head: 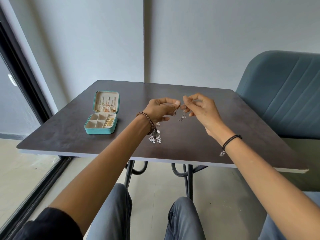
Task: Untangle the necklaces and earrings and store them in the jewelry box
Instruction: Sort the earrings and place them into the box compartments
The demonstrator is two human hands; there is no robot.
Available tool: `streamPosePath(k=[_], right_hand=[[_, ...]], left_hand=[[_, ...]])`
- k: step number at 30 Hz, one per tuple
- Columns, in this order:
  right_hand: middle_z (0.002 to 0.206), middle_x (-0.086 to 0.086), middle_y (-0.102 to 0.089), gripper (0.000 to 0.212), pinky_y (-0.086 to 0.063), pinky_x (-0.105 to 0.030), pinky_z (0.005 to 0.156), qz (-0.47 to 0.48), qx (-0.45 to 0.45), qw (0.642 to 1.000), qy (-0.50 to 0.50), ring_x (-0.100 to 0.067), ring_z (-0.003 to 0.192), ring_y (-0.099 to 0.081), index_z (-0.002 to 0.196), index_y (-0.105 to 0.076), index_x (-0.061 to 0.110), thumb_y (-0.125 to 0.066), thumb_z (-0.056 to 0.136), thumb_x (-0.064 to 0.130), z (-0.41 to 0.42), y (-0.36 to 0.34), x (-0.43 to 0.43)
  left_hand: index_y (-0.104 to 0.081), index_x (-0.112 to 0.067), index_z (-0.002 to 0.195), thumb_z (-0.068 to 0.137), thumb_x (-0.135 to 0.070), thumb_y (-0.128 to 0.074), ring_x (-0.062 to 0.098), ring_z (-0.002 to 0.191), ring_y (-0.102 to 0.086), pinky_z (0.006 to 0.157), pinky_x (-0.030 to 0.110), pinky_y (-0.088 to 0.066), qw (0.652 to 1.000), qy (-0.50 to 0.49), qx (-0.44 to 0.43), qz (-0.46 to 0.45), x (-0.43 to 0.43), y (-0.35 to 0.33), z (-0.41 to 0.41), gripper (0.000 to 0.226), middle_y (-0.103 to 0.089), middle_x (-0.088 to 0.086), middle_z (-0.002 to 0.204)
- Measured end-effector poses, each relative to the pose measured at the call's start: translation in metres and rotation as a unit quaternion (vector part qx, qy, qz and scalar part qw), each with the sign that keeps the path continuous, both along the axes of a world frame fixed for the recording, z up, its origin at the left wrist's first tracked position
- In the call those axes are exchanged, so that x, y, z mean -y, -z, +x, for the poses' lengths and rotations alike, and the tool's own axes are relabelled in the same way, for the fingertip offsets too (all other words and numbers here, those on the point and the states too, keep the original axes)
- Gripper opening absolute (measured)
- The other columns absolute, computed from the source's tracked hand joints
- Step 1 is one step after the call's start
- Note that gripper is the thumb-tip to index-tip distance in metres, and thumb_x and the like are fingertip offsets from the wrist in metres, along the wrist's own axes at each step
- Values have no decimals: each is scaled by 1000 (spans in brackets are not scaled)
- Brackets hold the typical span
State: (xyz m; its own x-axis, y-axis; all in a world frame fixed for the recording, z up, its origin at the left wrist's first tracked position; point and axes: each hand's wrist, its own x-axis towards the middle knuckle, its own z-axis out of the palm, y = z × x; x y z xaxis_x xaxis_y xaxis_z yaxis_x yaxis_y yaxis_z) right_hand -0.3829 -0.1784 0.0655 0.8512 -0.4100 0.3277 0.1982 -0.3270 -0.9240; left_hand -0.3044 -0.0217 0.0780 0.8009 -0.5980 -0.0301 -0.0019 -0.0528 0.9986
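Stock check, L to R, as I read it from the head cam.

1. Jewelry box [101,126], teal, open, on the surface [72,135] toward its left side. Lid upright: gold/rose chains [107,106] hang inside it, so I judge some necklaces done. Base tray: gold pcs [109,122] sit in the right-hand compartments; the other compartments look bare. Exact count too small to tell.

2. Left hand [160,110], raised above the surface near centre. Thumb and forefinger closed in a pinch on the top of a small silver piece; the other fingers are loosely curled. What hangs under this pinch is partly hidden by the hand.

3. Silver drop earrings w/ bead clusters [155,136], lying on the surface just beside the left wrist. Not stored yet. Whether they are still snagged together, cannot tell.

4. Silver dangling earring [182,116], in the air between both hands. I judge this is the item being separated now.

5. Right hand [199,106], also raised, fingertips pinched shut on the upper end of that earring, almost touching the left fingertips.

6. Small silver piece [222,153], near the right wrist by the front edge; loose item or wrist-cord charm, cannot tell.

Est. progress: gold items boxed, silver items all still out. Roughly mid-task.
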Motion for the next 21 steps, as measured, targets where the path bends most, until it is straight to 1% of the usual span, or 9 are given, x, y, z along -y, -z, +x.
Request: streamPosePath(k=[2, 4, 6, 9, 12, 15, 18, 21], right_hand=[[83, -5, -77, 19, -51, -21, 63, 2, 4, 1000, -11, -11, 71, -66, 95, -67, 11, -69, 95, 30, 0, 0, 0], [87, -5, -78, 18, -51, -20, 66, -4, 2, 1000, -23, -10, 77, -68, 100, -71, 10, -70, 94, 27, 0, 1, 0], [88, -1, -78, 19, -51, -19, 67, -8, -2, 1000, -28, -7, 80, -69, 105, -72, 9, -70, 94, 24, 0, 1, -1], [87, 4, -78, 20, -49, -18, 64, -16, -4, 999, -30, -6, 79, -68, 107, -72, 9, -69, 95, 25, 0, 0, -1], [89, 1, -79, 23, -48, -18, 63, -19, -4, 999, -30, -8, 79, -68, 108, -71, 9, -68, 96, 28, -1, -2, -2], [92, -4, -78, 22, -49, -20, 65, -17, -4, 999, -43, -10, 78, -67, 108, -71, 7, -69, 95, 25, -2, -3, -4], [91, -4, -77, 17, -50, -20, 67, -16, -6, 998, -55, -10, 77, -66, 107, -73, 9, -69, 95, 20, -2, -2, -6], [89, -5, -74, 13, -51, -21, 68, -13, -15, 997, -79, -11, 78, -64, 106, -74, 13, -67, 96, 17, -3, -1, -8]], left_hand=[[-72, -23, 81, 82, -31, -77, 6, 70, -60, 53, 17, -46, 1000, 3, -20, -5, -1, -1, 1, 10, -68, -7, 81], [-73, -24, 82, 80, -34, -79, 6, 71, -60, 54, 18, -46, 999, 0, -42, -13, -3, -3, 2, 12, -72, -8, 88], [-73, -22, 84, 80, -35, -79, 5, 69, -60, 53, 18, -46, 998, 0, -57, -16, -4, -6, 1, 14, -75, -5, 93], [-73, -18, 90, 82, -32, -78, 6, 69, -61, 55, 17, -47, 997, 4, -69, -24, -7, -8, 2, 17, -77, 0, 97], [-71, -19, 88, 84, -32, -76, 7, 72, -61, 58, 18, -47, 997, 6, -73, -24, -11, -8, 3, 14, -77, -1, 97], [-68, -21, 87, 86, -33, -73, 7, 75, -60, 58, 19, -47, 996, 9, -84, -18, -12, -7, 3, 13, -76, -4, 95], [-67, -23, 85, 88, -32, -71, 6, 72, -56, 59, 20, -47, 993, 21, -111, -18, -15, -6, 1, 10, -67, -8, 86], [-66, -21, 89, 91, -25, -66, 5, 66, -49, 58, 19, -44, 990, 39, -136, -24, -19, -5, 0, 4, -59, -7, 79]])
